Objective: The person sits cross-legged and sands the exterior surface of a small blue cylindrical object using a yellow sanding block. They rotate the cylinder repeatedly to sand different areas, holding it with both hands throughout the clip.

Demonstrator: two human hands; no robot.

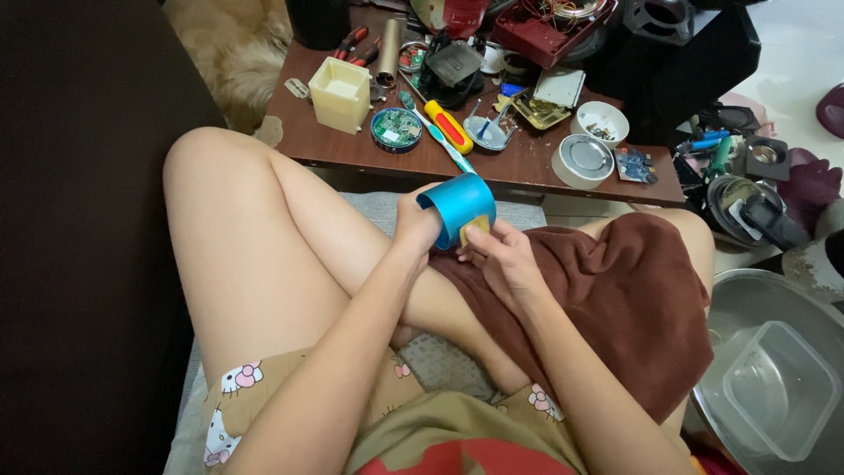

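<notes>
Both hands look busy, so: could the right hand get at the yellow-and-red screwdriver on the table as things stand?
Probably yes: the screwdriver lies uncovered near the table's front edge, just beyond the right hand, which would first have to drop its small yellow piece.

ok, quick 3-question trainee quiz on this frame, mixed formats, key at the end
1. True or false: the left hand grips the blue cylindrical shell.
2. What does the right hand press against the shell's lower edge?
A. a red screwdriver
B. a small yellow piece
C. a round circuit board
3. Fill in: a dark ____ cloth is draped over the person's right leg.

Key
1. True.
2. B, the small yellow piece; the screwdriver and the round circuit board lie on the wooden table.
3. Brown.
</notes>
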